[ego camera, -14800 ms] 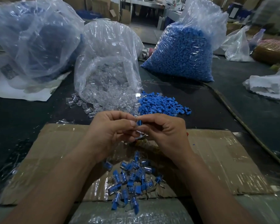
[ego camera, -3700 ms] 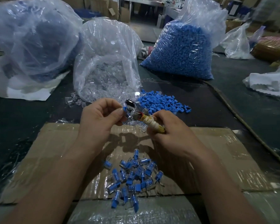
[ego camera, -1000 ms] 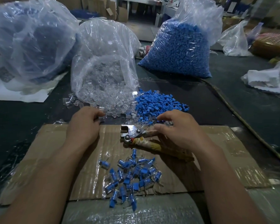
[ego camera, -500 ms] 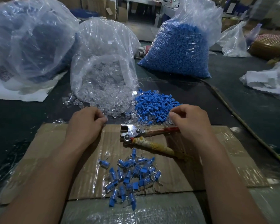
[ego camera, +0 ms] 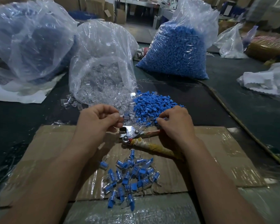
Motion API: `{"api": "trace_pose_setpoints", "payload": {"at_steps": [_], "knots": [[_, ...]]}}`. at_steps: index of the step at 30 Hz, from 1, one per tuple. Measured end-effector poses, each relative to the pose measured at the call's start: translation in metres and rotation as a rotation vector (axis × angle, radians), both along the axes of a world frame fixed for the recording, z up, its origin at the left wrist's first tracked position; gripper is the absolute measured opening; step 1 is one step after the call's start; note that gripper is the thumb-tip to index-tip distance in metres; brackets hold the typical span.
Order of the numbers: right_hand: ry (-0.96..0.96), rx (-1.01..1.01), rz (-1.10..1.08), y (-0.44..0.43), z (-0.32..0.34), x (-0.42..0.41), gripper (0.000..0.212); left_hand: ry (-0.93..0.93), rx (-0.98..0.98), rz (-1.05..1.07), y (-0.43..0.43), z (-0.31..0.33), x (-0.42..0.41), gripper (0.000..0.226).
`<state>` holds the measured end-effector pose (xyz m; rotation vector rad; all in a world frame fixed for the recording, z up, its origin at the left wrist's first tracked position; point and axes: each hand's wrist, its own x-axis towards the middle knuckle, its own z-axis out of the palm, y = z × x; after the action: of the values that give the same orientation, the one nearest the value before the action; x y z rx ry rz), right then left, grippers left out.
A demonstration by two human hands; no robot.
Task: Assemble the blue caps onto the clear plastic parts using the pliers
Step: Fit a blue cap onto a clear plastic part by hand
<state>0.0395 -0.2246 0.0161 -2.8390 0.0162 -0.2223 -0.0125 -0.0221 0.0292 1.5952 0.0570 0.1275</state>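
Dark table [ego camera: 249, 113] carries cardboard [ego camera: 55, 151], clear-parts bag [ego camera: 100, 75], blue-caps bag [ego camera: 176, 50] and loose blue caps [ego camera: 152, 102]

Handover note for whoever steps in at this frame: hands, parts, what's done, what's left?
Left hand: fingers curled, seemingly pinching a clear part by the clear-parts bag.
Right hand: fingertips at the edge of the loose blue caps; whether it holds one is unclear.
Pliers: lying on the cardboard, in neither hand.
Done: a pile of capped parts nearest you.
Left: many caps and clear parts to join and press with the pliers.
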Motion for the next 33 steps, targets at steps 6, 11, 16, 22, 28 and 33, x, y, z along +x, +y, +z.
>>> {"api": "trace_pose_setpoints", "payload": {"at_steps": [6, 11, 16, 22, 28, 33], "knots": [[0.054, -0.002, -0.017, 0.0037, -0.0022, 0.0022, 0.024, -0.006, -0.009, -0.014, 0.0003, -0.0011, 0.0001, 0.012], [0.051, 0.053, -0.001, 0.0035, -0.003, 0.0013, 0.012, -0.004, -0.012, -0.02, -0.0007, -0.002, -0.0002, 0.013], [0.072, 0.04, 0.025, 0.0025, -0.0025, 0.0026, 0.028, -0.003, -0.014, -0.026, -0.0006, -0.0019, 0.0, 0.012], [0.055, 0.051, 0.031, 0.0039, -0.004, 0.0032, 0.02, 0.0, -0.02, -0.03, -0.0005, -0.0027, 0.0002, 0.012], [0.059, 0.005, 0.073, 0.0036, -0.0046, 0.0044, 0.023, 0.004, -0.026, -0.034, -0.0028, -0.0005, -0.0015, 0.012], [0.035, 0.025, 0.136, 0.0019, -0.0036, 0.0026, 0.017, 0.009, -0.031, -0.04, -0.003, 0.0003, -0.0024, 0.012]]}}
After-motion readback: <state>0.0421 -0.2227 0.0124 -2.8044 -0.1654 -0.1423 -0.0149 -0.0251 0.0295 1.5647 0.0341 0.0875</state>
